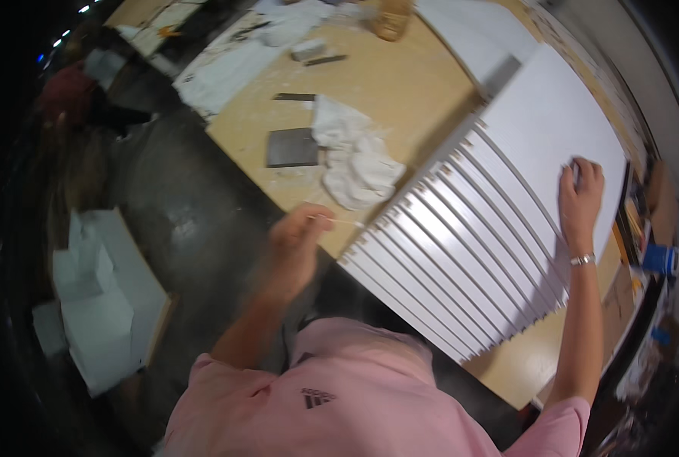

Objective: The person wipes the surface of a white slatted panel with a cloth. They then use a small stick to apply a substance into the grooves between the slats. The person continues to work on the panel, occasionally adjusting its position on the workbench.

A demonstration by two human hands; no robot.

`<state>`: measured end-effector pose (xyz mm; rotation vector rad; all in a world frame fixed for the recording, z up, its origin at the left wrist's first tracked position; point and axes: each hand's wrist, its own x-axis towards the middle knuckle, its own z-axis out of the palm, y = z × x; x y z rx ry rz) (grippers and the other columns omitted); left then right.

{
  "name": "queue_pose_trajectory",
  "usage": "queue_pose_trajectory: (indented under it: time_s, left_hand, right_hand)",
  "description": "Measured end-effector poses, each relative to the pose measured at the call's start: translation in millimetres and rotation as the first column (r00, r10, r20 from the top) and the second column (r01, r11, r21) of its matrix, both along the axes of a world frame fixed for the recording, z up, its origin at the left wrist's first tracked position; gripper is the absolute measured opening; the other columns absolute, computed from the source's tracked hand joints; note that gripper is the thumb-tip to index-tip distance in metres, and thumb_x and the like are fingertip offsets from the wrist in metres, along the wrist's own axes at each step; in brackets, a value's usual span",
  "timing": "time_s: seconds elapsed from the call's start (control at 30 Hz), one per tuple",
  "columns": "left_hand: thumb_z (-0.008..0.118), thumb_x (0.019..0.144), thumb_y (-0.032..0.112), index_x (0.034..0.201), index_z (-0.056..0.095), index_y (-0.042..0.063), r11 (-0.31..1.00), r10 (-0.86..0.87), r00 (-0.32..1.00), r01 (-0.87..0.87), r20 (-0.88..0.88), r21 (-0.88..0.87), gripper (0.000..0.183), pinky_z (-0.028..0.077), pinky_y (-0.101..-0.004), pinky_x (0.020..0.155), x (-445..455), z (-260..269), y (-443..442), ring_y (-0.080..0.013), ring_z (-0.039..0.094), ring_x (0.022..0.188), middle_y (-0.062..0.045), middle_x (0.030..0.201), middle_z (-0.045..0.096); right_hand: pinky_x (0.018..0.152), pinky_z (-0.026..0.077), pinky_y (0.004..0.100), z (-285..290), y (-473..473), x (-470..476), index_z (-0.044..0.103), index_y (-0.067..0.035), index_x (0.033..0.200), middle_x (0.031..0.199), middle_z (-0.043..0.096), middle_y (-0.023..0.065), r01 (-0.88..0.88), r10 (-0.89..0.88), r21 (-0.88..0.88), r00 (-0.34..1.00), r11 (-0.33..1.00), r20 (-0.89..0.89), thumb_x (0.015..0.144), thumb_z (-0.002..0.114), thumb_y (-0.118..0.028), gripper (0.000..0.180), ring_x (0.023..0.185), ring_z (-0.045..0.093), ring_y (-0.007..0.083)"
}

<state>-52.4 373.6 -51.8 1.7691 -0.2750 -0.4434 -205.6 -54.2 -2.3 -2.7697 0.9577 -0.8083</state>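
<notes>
Several long white panels [442,228] lie overlapped like steps on a wooden worktable, with small brown notches or marks along their ends. My left hand [300,243] pinches a thin pale stick, whose tip is close to the panels' near left ends. On the uppermost wide white panel [568,103] rests my right hand [582,191], fingers curled; whether something small is between them cannot be told. A crumpled white cloth [354,154] lies left of the panels, against a dark grey flat plate [292,147].
The plywood tabletop [408,91] also carries dark strips [325,60], a small white block [308,49] and an amber container [394,20]. White boxlike pieces [108,297] stand on the floor at left. A blue can [659,259] is at far right. Another person [71,97] is at upper left.
</notes>
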Motion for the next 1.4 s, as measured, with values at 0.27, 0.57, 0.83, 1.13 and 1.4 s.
queue_pose_trajectory:
  time_s: [0.27,0.57,0.83,1.13,1.4]
  left_hand:
    - [0.058,0.102,0.008,0.100,0.065,-0.002,0.921,-0.008,0.991,-0.044,-0.133,-0.387,0.012,0.051,-0.0237,0.076,-76,-19,-26,-0.0081,0.063,0.081,-0.003,0.085,0.068]
    - [0.049,0.104,0.005,0.108,0.060,0.001,0.767,0.064,0.992,-0.120,-0.112,-0.630,0.012,0.052,-0.0254,0.080,-88,3,-23,-0.0094,0.062,0.086,-0.003,0.090,0.066]
    - [0.050,0.103,0.003,0.111,0.061,-0.001,0.750,0.124,0.975,-0.213,-0.184,-0.626,0.014,0.053,-0.0273,0.081,-101,10,0,-0.0120,0.065,0.090,-0.007,0.097,0.069]
    - [0.056,0.101,0.005,0.105,0.063,-0.001,0.755,0.065,0.973,-0.194,-0.223,-0.626,0.010,0.056,-0.0289,0.080,-108,8,7,-0.0143,0.068,0.087,-0.010,0.096,0.071]
    - [0.061,0.099,0.010,0.098,0.064,-0.001,0.817,0.215,0.951,-0.301,-0.224,-0.493,0.012,0.054,-0.0283,0.073,-98,6,12,-0.0156,0.068,0.077,-0.013,0.087,0.072]
  right_hand:
    - [0.094,0.046,0.0429,-46,-42,-50,0.058,0.006,0.118,0.116,0.056,0.0183,-0.057,0.058,0.027,0.997,0.998,-0.042,0.099,0.056,-0.012,0.026,0.106,0.055,0.0359]
    - [0.092,0.047,0.0496,-78,-111,-55,0.067,-0.008,0.110,0.114,0.066,0.0157,-0.277,0.093,-0.565,0.939,0.777,-0.332,0.097,0.056,-0.022,0.022,0.104,0.061,0.0312]
    - [0.094,0.047,0.0496,-78,-119,-40,0.068,-0.007,0.110,0.112,0.067,0.0184,-0.330,0.066,-0.575,0.900,0.749,-0.430,0.094,0.056,-0.020,0.024,0.104,0.061,0.0315]
    - [0.098,0.046,0.0560,-92,-115,-41,0.066,-0.009,0.116,0.118,0.065,0.0223,-0.275,-0.063,-0.567,0.862,0.776,-0.503,0.095,0.057,-0.025,0.029,0.110,0.062,0.0342]
    - [0.107,0.040,0.0482,-31,-27,-18,0.062,0.002,0.120,0.128,0.056,0.0253,-0.066,0.067,0.032,0.997,0.997,-0.047,0.092,0.064,-0.018,0.035,0.124,0.050,0.0404]
